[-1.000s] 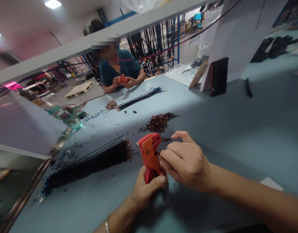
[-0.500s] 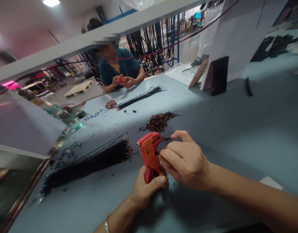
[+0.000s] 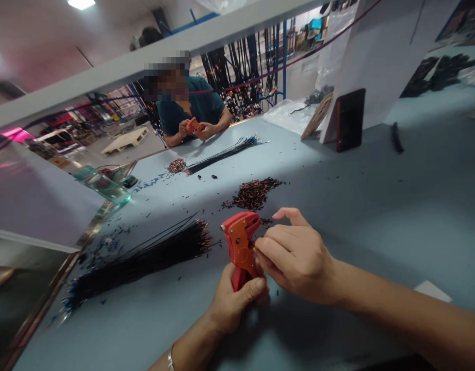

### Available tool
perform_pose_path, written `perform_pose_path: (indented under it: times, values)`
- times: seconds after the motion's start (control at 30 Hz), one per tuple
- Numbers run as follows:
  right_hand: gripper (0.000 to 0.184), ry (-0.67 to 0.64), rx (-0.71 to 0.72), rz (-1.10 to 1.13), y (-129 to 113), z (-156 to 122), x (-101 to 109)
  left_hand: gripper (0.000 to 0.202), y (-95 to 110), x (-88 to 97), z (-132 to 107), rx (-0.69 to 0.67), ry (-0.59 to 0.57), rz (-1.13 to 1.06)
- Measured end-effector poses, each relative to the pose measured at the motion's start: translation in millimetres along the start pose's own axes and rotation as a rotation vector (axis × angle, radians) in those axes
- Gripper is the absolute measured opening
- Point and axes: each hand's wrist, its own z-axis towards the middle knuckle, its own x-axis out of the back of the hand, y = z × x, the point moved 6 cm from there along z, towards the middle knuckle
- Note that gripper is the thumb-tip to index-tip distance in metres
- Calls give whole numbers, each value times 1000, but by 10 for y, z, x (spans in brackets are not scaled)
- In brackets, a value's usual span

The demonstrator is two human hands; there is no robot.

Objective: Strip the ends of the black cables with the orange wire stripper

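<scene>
My left hand is wrapped round the handle of a red wire stripper, held upright over the blue table. My right hand sits just right of the tool's jaw, fingers curled and pinched against its side; whatever they pinch is too small to make out. A bundle of thin black wires lies to the left of the tool, its stripped copper ends pointing toward the jaw. A heap of small brown and black wire scraps lies just beyond the tool.
Across the table another person holds a red tool, with a second wire bundle and a small scrap heap in front. A dark phone leans against a white board. A green glass dish is at the left edge.
The stripper has shifted a little to the right in my left hand. My right hand stays pinched at its jaw. The person opposite has moved their tool slightly.
</scene>
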Motion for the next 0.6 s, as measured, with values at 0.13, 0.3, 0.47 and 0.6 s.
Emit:
perform_pose_path:
  times: [0.13, 0.3, 0.47, 0.6]
  values:
    - [24, -7, 6, 0, -1, -2, 6, 36, 10, -9, -8, 25, 30, -1]
    - [23, -14, -1, 10, -5, 10, 19, 40, -4, -22, -16, 54, 44, -35]
    - [24, -16, -3, 8, -9, 21, 18, 41, -20, -18, 2, 61, 49, -80]
    - [24, -15, -7, 7, -6, 18, 12, 43, -4, -33, 8, 54, 48, -99]
